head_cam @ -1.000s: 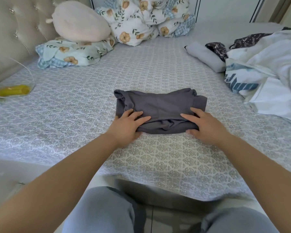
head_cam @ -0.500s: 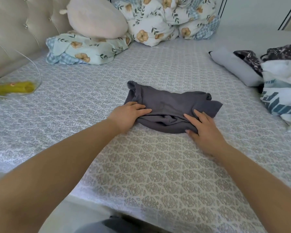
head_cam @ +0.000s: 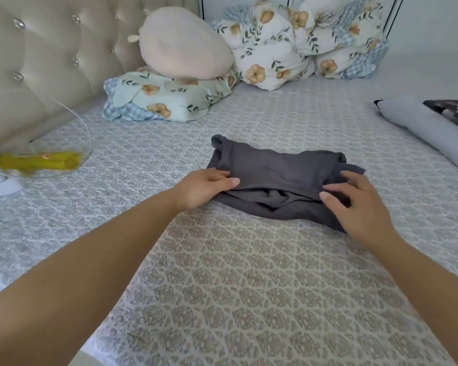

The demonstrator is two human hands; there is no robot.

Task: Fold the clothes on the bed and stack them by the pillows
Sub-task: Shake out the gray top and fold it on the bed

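A folded grey garment (head_cam: 278,178) lies mid-bed (head_cam: 249,286), its long axis running 10 to 4 o'clock. The left hand (head_cam: 204,187) pinches its left edge; the right hand (head_cam: 354,204) rests on its right end, fingers spread. Pillows (head_cam: 169,101) sit at 11 o'clock.

The left hand's (head_cam: 205,187) fingertips were tucked under the dark grey garment (head_cam: 275,173); the right edge cropped a patterned dark cloth (head_cam: 454,112).
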